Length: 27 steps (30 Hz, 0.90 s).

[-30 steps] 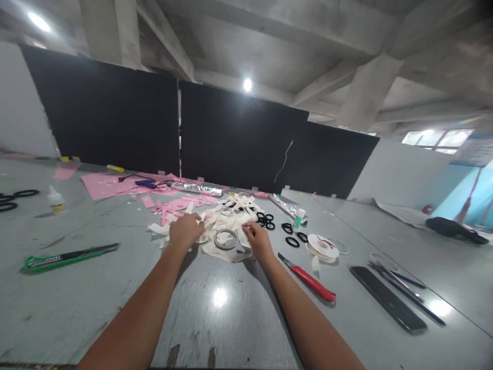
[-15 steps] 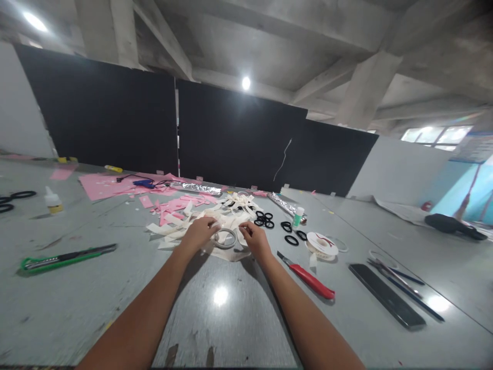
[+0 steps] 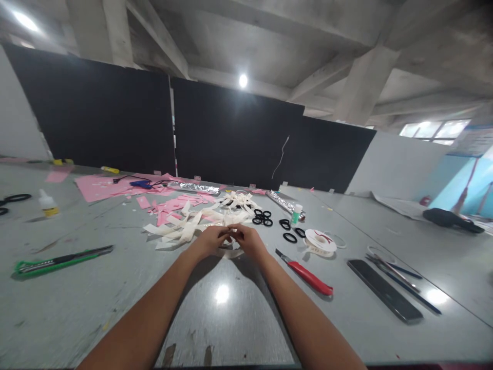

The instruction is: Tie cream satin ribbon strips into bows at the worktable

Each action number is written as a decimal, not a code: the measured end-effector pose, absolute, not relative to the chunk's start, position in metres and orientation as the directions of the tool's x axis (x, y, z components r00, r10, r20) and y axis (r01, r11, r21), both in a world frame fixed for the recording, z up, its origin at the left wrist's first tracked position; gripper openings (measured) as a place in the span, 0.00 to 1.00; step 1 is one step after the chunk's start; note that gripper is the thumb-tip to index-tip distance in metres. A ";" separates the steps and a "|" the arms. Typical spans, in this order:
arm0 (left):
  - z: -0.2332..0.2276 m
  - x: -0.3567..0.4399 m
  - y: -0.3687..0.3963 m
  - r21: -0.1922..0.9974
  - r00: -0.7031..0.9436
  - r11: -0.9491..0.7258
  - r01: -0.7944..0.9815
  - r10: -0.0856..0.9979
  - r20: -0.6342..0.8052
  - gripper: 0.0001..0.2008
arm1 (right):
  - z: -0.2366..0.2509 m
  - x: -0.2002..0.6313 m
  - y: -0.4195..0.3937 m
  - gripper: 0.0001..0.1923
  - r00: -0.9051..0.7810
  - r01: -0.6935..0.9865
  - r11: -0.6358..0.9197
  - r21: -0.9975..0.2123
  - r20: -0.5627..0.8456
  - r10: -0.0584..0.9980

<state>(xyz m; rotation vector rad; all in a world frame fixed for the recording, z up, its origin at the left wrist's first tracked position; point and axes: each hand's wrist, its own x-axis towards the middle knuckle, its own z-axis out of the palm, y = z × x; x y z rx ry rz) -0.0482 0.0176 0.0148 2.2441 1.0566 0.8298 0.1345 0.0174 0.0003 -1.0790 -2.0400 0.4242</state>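
Over the grey table, my left hand [image 3: 211, 241] and my right hand [image 3: 250, 240] meet with their fingertips close together. Both have bent, closed fingers. A pale grey ring [image 3: 232, 245] sits between them, mostly covered by the fingers; my left hand appears to grip it. What my right fingers pinch, if anything, is hidden. Under and behind the hands lie cream fabric strips [image 3: 188, 228] in a loose heap. The red-handled utility knife [image 3: 308, 276] lies right of my right hand, with several black rings [image 3: 262, 218] beyond it.
A green utility knife [image 3: 61, 261] and a glue bottle [image 3: 48, 203] lie left. Pink paper scraps [image 3: 103, 186] spread behind. To the right are a ribbon spool [image 3: 320, 241], a green-labelled glue stick [image 3: 296, 214], a dark flat bar [image 3: 385, 290] and tweezers [image 3: 393, 272]. Black panels [image 3: 239, 133] stand at the back.
My hands have come together; earlier they were apart with the ring showing between them. Now the fingers cover most of the ring. The camera view has shifted slightly.
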 end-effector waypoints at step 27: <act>0.003 -0.057 0.032 0.633 0.278 -0.468 0.616 0.882 0.381 0.13 | 0.010 0.139 0.011 0.07 -0.143 0.852 0.345 -0.394 0.458 0.878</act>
